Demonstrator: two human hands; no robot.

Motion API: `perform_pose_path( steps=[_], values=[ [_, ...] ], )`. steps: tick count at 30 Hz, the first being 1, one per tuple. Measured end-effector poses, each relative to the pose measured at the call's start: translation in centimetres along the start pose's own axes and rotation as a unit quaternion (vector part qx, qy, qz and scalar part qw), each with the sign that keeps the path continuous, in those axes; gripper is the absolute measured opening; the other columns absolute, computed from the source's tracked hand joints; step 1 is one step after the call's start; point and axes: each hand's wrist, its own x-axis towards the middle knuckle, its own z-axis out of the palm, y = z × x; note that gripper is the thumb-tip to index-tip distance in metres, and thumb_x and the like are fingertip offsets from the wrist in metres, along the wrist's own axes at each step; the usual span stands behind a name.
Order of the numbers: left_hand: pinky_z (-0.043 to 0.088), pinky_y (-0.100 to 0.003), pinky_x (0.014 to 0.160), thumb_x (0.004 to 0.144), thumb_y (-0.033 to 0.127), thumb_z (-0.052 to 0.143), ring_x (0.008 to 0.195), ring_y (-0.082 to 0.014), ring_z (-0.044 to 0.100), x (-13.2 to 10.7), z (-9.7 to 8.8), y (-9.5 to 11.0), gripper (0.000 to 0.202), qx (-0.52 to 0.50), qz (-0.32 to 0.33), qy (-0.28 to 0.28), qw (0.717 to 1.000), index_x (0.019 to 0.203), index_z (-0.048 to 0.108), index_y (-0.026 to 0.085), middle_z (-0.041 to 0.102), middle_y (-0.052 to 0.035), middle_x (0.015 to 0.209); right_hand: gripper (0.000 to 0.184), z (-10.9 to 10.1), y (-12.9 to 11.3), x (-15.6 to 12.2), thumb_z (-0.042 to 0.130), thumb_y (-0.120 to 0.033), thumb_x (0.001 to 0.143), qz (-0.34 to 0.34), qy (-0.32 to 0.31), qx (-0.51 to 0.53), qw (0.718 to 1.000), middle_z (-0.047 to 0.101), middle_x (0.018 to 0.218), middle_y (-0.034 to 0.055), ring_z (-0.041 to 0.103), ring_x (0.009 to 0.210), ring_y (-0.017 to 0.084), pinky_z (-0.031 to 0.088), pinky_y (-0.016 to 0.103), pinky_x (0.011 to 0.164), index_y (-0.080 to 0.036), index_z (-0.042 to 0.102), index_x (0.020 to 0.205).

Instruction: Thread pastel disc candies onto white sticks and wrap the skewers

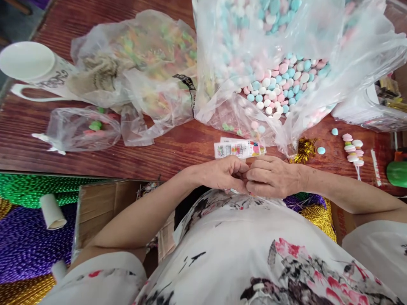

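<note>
My left hand (pixel 224 173) and my right hand (pixel 273 176) meet at the table's front edge, close to my body. Fingers and thumbs on both are pinched together. Whatever lies between them is mostly hidden; a small pale bit shows below the fingertips. Just beyond the hands, a few flat printed wrappers (pixel 233 149) lie on the wood. Past those stands a large clear plastic bag (pixel 219 46), opened towards me, full of small round pink, blue and white sweets (pixel 280 87). Two blue sweets (pixel 321 150) lie loose right of a gold tinsel bow (pixel 304 150).
Skewered stacks of sweets (pixel 353 149) lie to the right, near a green round object (pixel 397 173). On the left are a bag of colourful pieces (pixel 162 46), a small tied bag (pixel 82 129) and a white mug (pixel 38 67). Bead strands (pixel 32 241) and a cardboard box (pixel 101 207) sit below.
</note>
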Motion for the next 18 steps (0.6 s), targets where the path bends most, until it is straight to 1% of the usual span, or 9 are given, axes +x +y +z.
perform_pose_path(
  steps=[2,4,6,8,11,14,16,17,18],
  values=[
    [0.035,-0.019,0.046,0.074,0.028,0.066,0.051,-0.0073,0.043,-0.1,-0.1,0.5,0.017,0.044,0.005,-0.014,0.999,0.078,0.061,0.012,0.050,0.0042,0.060,0.011,0.0,-0.1,0.2,0.047,-0.017,0.093,-0.013,-0.009,-0.015,1.000,0.056,0.079,0.0036,0.048,0.072,0.016,0.036,0.031,0.065,-0.016,0.055,0.086],
    [0.037,-0.020,0.050,0.076,0.031,0.063,0.054,-0.0090,0.046,-0.3,-0.2,1.3,0.018,0.138,0.014,-0.011,0.990,0.080,0.061,0.013,0.054,0.0031,0.064,0.012,0.2,-0.2,0.4,0.045,-0.015,0.093,-0.017,-0.025,-0.031,0.999,0.055,0.077,0.0031,0.047,0.070,0.016,0.034,0.032,0.064,-0.015,0.054,0.084],
    [0.038,-0.022,0.055,0.078,0.034,0.061,0.059,-0.0111,0.050,-0.6,-0.5,2.2,0.021,0.287,0.010,0.019,0.958,0.083,0.062,0.014,0.057,0.0016,0.068,0.014,0.4,-0.4,0.5,0.043,-0.015,0.094,-0.007,-0.052,-0.046,0.998,0.053,0.072,0.0019,0.046,0.067,0.015,0.033,0.032,0.064,-0.016,0.053,0.083],
    [0.038,-0.024,0.059,0.079,0.039,0.061,0.061,-0.0134,0.052,-1.0,-0.6,3.0,0.024,0.449,-0.019,0.069,0.890,0.082,0.063,0.015,0.058,0.0002,0.067,0.016,0.7,-0.7,0.5,0.041,-0.013,0.095,0.015,-0.086,-0.055,0.995,0.053,0.071,0.0023,0.046,0.067,0.016,0.031,0.032,0.063,-0.016,0.052,0.083],
    [0.040,-0.029,0.065,0.080,0.042,0.062,0.065,-0.0181,0.055,-1.6,0.0,3.9,0.028,0.636,-0.053,0.169,0.751,0.075,0.064,0.015,0.059,-0.0040,0.066,0.017,1.1,-0.7,0.2,0.040,-0.011,0.093,0.085,-0.133,-0.059,0.986,0.057,0.074,0.0060,0.046,0.067,0.016,0.030,0.031,0.060,-0.014,0.054,0.084],
    [0.041,-0.036,0.070,0.085,0.030,0.057,0.075,-0.0237,0.058,-2.2,1.6,4.9,0.019,0.738,-0.009,0.276,0.616,0.075,0.063,0.014,0.062,-0.0093,0.074,0.012,1.2,0.3,-0.3,0.044,-0.010,0.085,0.212,-0.133,-0.052,0.967,0.059,0.076,0.0085,0.044,0.066,0.017,0.028,0.030,0.057,-0.013,0.056,0.084],
    [0.041,-0.038,0.070,0.088,0.022,0.051,0.077,-0.0249,0.057,-2.4,3.0,5.2,0.018,0.756,0.038,0.335,0.561,0.078,0.064,0.014,0.062,-0.0104,0.076,0.013,1.2,1.5,-0.4,0.044,-0.010,0.081,0.305,-0.069,-0.022,0.950,0.058,0.074,0.0072,0.044,0.065,0.016,0.029,0.030,0.057,-0.013,0.057,0.082],
    [0.042,-0.038,0.070,0.089,0.021,0.050,0.078,-0.0251,0.057,-2.3,3.5,5.0,0.018,0.750,0.060,0.360,0.551,0.081,0.065,0.015,0.062,-0.0106,0.077,0.014,1.2,2.3,-0.4,0.043,-0.010,0.081,0.347,-0.013,0.007,0.938,0.056,0.071,0.0055,0.043,0.064,0.015,0.030,0.029,0.058,-0.014,0.056,0.079],
    [0.043,-0.039,0.071,0.090,0.022,0.050,0.080,-0.0254,0.057,-2.1,3.9,4.6,0.018,0.735,0.080,0.375,0.558,0.086,0.066,0.015,0.063,-0.0110,0.081,0.014,1.1,2.9,-0.3,0.042,-0.011,0.082,0.385,0.054,0.046,0.920,0.054,0.068,0.0031,0.043,0.062,0.013,0.031,0.028,0.058,-0.014,0.055,0.076]
  ],
)
